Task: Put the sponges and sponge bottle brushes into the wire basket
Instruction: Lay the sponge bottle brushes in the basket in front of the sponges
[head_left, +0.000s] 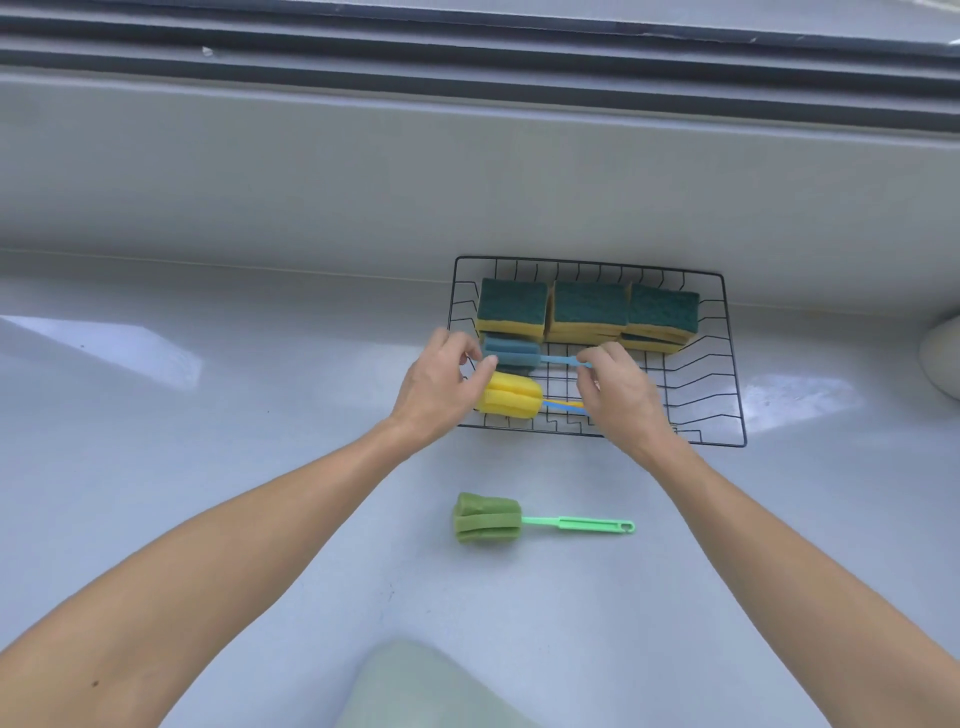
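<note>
Blue brush (519, 356) is inside the basket (732, 364), front-left part, foam head to the left, thin flat handle running right. It looks v. light: soft foam that squashes under any squeeze, w/ a narrow plastic handle that prob. flexes a bit. Not fragile, not slippery. Best hold seems to be the handle for steering and a light touch on the foam to seat it; hard pinch on the foam would just deform it.

Left hand (441, 387) has thumb and fingertips at the foam head's left end, pinching or steadying it — contact looks light. Right hand (618, 389) has fingers curled round the handle's far end, pinching it.

Yellow brush (511, 397) lies just in front of the blue one, also in the basket, head touching or nearly touching the left hand; its handle goes under the right hand, so that end is hidden.

Sponges (589, 312) — green scrub tops, yellow bodies — sit stacked along the basket's back wall, approx. three stacks side by side.

Green brush (491, 519) is out on the counter (208, 441), near the basket's front edge but apart from it, head left, handle right w/ a hang-hole at the tip. Judged: last item left; grab by the handle, same light handling.
</note>
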